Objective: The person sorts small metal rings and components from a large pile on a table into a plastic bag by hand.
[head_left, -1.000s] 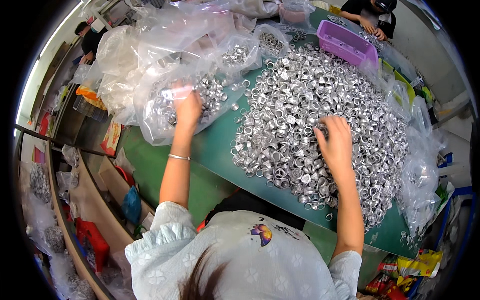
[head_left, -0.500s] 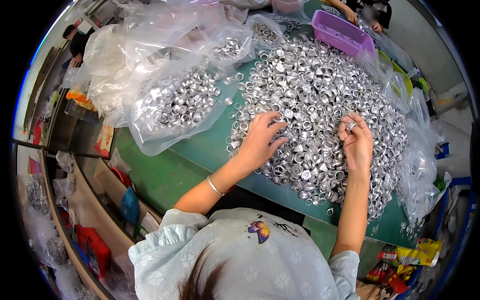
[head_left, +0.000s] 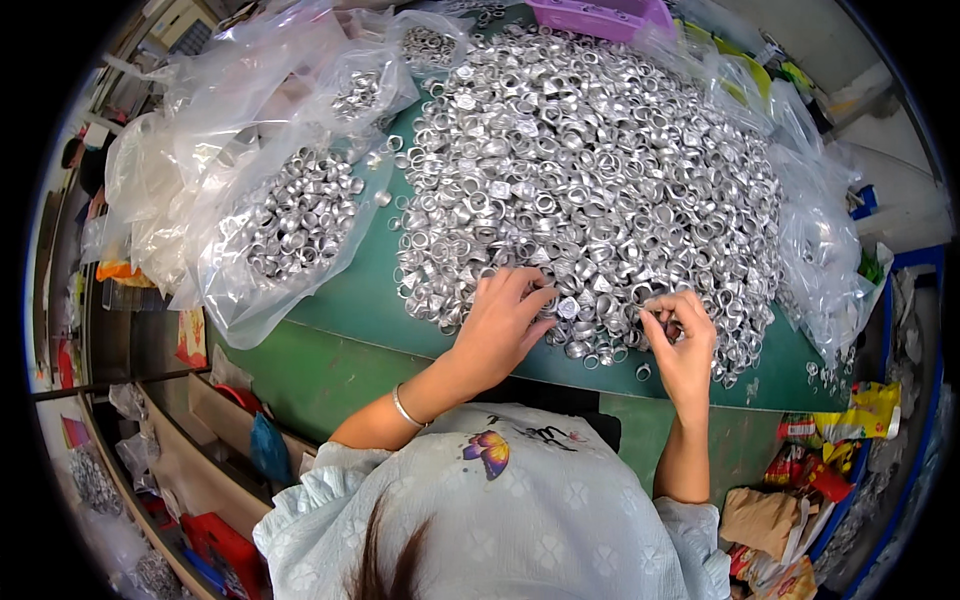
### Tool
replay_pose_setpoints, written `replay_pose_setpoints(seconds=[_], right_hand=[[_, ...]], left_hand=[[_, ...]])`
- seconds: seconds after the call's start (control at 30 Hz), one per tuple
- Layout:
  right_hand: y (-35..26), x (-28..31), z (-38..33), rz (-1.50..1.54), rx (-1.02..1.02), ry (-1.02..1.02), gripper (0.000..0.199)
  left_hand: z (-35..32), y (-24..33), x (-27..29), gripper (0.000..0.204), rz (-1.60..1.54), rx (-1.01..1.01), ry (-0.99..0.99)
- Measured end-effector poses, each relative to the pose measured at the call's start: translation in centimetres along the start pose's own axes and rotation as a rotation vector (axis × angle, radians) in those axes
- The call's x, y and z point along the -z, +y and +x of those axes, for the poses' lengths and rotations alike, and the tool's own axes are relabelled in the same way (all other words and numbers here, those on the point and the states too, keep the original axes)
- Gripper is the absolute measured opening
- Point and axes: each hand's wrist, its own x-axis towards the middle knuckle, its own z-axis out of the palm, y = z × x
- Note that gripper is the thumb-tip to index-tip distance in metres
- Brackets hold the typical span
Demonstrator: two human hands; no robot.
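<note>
A wide heap of silvery metal rings [head_left: 600, 190] covers the middle and right of the green table. My left hand [head_left: 503, 325] rests at the heap's near left edge. Its fingers bend over the rings, and the thumb stands apart from the index finger. To the right, my right hand [head_left: 685, 350] is at the heap's near edge, thumb and fingers curled in toward each other. What lies inside those fingers is mostly hidden. One single ring [head_left: 643, 372] sits on bare table just left of the right hand.
Clear plastic bags hold more rings [head_left: 305, 215] at the left. A purple basket [head_left: 610, 18] stands at the far edge, with a yellow-green container [head_left: 735, 65] beside it. Crumpled plastic [head_left: 820, 240] lines the right side. Coloured packets [head_left: 860, 415] lie beyond the table's right corner.
Both hands have come nearer to the body, toward the heap's near edge. The right hand, earlier turned up with a ring at its fingers, now curls downward over the rings. The view has shifted.
</note>
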Motion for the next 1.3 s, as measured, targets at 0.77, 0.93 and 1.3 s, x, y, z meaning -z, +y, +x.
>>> replay_pose_setpoints(seconds=[0.77, 0.93, 1.3], right_hand=[[6.4, 5.0, -1.6, 1.675, -0.37, 0.314, 0.017], [10.1, 7.9, -2.6, 1.83, -0.431, 0.25, 0.021], [9.7, 9.2, 3.3, -0.516, -0.121, 0.36, 0.017]], left_hand=[[4.9, 1.7, -4.6, 0.026, -0.006, -0.099, 0.081], [6.1, 1.4, -4.1, 0.019, -0.154, -0.038, 0.263], [12.6, 6.9, -5.7, 0.032, -0.951, 0.274, -0.35]])
